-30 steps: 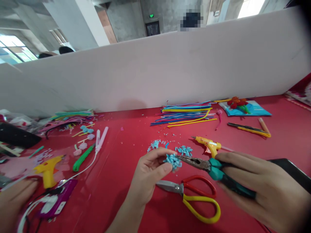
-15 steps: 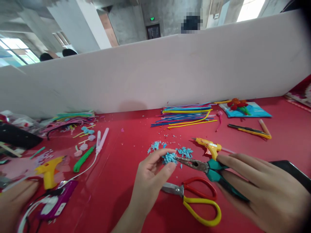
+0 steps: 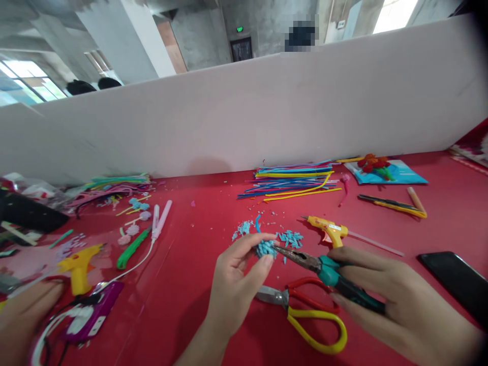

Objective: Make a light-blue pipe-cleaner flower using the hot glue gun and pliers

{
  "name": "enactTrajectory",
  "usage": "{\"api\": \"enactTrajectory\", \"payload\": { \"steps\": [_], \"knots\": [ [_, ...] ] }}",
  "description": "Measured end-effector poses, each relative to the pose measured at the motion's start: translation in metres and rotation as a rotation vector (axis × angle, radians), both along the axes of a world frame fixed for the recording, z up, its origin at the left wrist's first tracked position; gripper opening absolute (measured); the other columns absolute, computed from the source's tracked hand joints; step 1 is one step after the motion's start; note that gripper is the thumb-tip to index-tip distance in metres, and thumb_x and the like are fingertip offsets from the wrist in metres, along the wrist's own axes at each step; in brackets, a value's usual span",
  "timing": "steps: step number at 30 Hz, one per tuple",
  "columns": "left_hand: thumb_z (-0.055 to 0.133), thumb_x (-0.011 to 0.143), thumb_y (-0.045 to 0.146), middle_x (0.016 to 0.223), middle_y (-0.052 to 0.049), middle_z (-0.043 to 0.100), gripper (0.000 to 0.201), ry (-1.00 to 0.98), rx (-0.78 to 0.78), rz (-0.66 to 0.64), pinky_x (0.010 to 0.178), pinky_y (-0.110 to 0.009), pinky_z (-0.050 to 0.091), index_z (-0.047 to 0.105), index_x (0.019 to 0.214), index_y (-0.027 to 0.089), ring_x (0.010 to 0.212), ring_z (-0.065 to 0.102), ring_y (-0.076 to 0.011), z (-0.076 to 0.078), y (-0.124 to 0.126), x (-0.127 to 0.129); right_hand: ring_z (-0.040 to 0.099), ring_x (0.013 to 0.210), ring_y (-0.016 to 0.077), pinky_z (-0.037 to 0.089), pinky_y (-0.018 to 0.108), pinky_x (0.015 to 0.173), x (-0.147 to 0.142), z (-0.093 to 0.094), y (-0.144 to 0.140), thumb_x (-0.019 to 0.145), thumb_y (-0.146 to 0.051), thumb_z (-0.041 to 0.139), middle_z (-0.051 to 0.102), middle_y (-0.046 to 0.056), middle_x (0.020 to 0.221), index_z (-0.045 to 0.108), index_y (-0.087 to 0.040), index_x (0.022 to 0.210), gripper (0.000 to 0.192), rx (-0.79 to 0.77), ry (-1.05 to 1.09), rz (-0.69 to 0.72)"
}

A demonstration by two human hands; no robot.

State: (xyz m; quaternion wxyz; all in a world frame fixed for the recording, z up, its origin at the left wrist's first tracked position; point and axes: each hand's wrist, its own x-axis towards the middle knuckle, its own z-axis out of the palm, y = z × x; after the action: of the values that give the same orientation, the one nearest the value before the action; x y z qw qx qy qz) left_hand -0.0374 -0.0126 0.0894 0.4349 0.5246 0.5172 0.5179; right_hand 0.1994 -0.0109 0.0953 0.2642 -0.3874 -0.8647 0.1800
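My left hand pinches a small light-blue fuzzy cluster between thumb and fingers above the red table. My right hand grips the teal handles of long-nose pliers, and the rusty jaws touch the right side of the cluster. Loose blue cut bits lie just behind the cluster. Scissors with red and yellow handles lie on the table under both hands.
A yellow glue gun sits behind the pliers, with a pile of coloured pipe cleaners further back. A black phone lies at right. Another person's hand rests at lower left near a second yellow glue gun and a purple device. A white partition borders the table.
My right hand has drawn back and lower, uncovering the black phone. The cluster and plier jaws shifted slightly up and left compared with one second ago.
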Motion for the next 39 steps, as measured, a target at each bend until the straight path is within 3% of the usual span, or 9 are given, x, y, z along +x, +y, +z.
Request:
{"api": "enactTrajectory", "payload": {
  "steps": [3,9,13,19,24,29,32,36,39],
  "knots": [
    [0.065,0.079,0.02,0.092,-0.004,0.074,0.02,-0.046,-0.014,0.025,0.079,-0.02,0.049,0.074,0.096,0.021,0.085,0.066,-0.0158,0.0004,0.0004,0.0031,0.064,0.074,0.0155,0.054,0.026,0.065,0.0017,-0.0002,-0.0003,0.09,-0.022,0.051,0.064,0.005,0.085,0.062,-0.021,0.074,0.02,-0.06,-0.02,-0.012],
    [0.071,0.076,0.025,0.084,-0.002,0.073,0.019,-0.149,-0.087,0.044,0.071,-0.017,0.049,0.075,0.094,0.021,0.076,0.064,-0.0125,0.0004,0.0004,0.0059,0.065,0.087,0.0232,0.054,0.03,0.06,0.002,-0.0029,0.001,0.087,-0.02,0.052,0.066,0.009,0.096,0.067,-0.02,0.092,0.015,0.298,-0.062,-0.077],
    [0.072,0.075,0.025,0.08,-0.002,0.072,0.018,-0.192,-0.125,0.058,0.067,-0.016,0.049,0.076,0.092,0.02,0.07,0.061,-0.0108,0.0013,0.0008,0.0061,0.065,0.09,0.0246,0.055,0.034,0.063,0.001,-0.0019,0.0011,0.088,-0.02,0.051,0.066,0.01,0.096,0.066,-0.02,0.092,0.015,0.373,-0.093,-0.068],
    [0.072,0.073,0.024,0.078,-0.002,0.072,0.017,-0.237,-0.139,0.07,0.065,-0.016,0.049,0.076,0.089,0.02,0.068,0.06,-0.0101,0.0011,0.0024,0.0068,0.064,0.091,0.0237,0.055,0.034,0.07,0.0011,-0.0011,0.0013,0.089,-0.021,0.05,0.067,0.008,0.096,0.063,-0.021,0.077,0.018,0.36,-0.09,-0.069],
    [0.073,0.073,0.025,0.077,-0.002,0.071,0.019,-0.237,-0.152,0.063,0.065,-0.018,0.049,0.076,0.09,0.019,0.066,0.059,-0.0105,0.0025,0.0016,0.0072,0.065,0.09,0.0239,0.055,0.033,0.067,0.0013,-0.0016,0.0001,0.09,-0.022,0.049,0.067,0.009,0.096,0.066,-0.02,0.094,0.018,0.313,-0.081,-0.083],
    [0.072,0.072,0.024,0.075,-0.003,0.07,0.019,-0.263,-0.173,0.047,0.065,-0.018,0.05,0.076,0.089,0.017,0.067,0.058,-0.0108,0.0062,0.0009,0.0068,0.065,0.091,0.0207,0.056,0.03,0.071,0.0022,-0.0013,-0.0026,0.09,-0.021,0.049,0.066,0.007,0.097,0.067,-0.022,0.091,0.018,0.106,-0.063,-0.02],
    [0.072,0.072,0.024,0.073,-0.003,0.069,0.018,-0.275,-0.18,0.038,0.064,-0.018,0.05,0.076,0.088,0.017,0.066,0.058,-0.0106,0.0066,0.0012,0.0065,0.065,0.089,0.02,0.056,0.029,0.071,0.002,-0.0008,-0.0028,0.09,-0.022,0.049,0.066,0.007,0.098,0.067,-0.023,0.093,0.018,0.083,-0.064,-0.02],
    [0.073,0.071,0.022,0.072,-0.002,0.069,0.017,-0.283,-0.186,0.052,0.061,-0.017,0.05,0.076,0.087,0.017,0.062,0.059,-0.0091,0.0053,0.0016,0.0071,0.064,0.087,0.0221,0.053,0.029,0.06,0.0006,-0.002,-0.0012,0.09,-0.02,0.048,0.066,0.009,0.097,0.066,-0.02,0.091,0.018,0.255,-0.086,-0.048],
    [0.073,0.072,0.022,0.072,-0.002,0.07,0.017,-0.304,-0.189,0.054,0.061,-0.017,0.05,0.076,0.087,0.017,0.061,0.059,-0.0087,0.0035,0.0021,0.0074,0.061,0.081,0.0229,0.051,0.034,0.063,0.0008,-0.0051,0.0013,0.089,-0.017,0.045,0.067,0.009,0.094,0.064,-0.019,0.081,0.02,0.461,-0.194,-0.037]
  ]
}}
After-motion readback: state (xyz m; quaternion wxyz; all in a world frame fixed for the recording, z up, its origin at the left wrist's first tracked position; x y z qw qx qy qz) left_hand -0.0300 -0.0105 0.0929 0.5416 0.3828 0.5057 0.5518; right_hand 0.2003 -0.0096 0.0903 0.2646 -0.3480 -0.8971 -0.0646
